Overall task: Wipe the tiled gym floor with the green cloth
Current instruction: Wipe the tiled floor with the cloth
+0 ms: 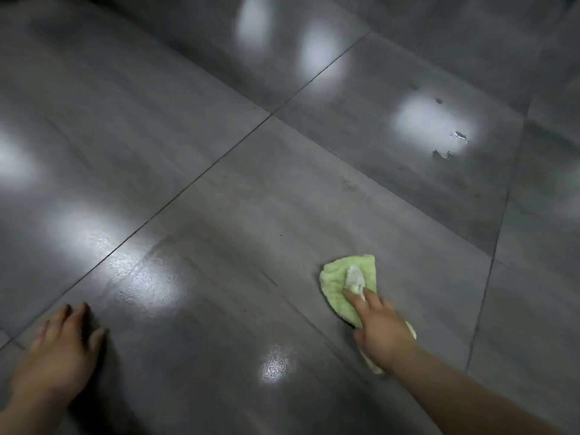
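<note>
Right hand presses green cloth flat on tiled floor, fingers extended over it, likely for wiping pressure. Left hand splayed, empty, apparently bracing body.

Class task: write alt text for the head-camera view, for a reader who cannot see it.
A person's right hand presses a green cloth flat onto a glossy grey tiled floor. The left hand rests spread on the floor, apart from the cloth.
</note>
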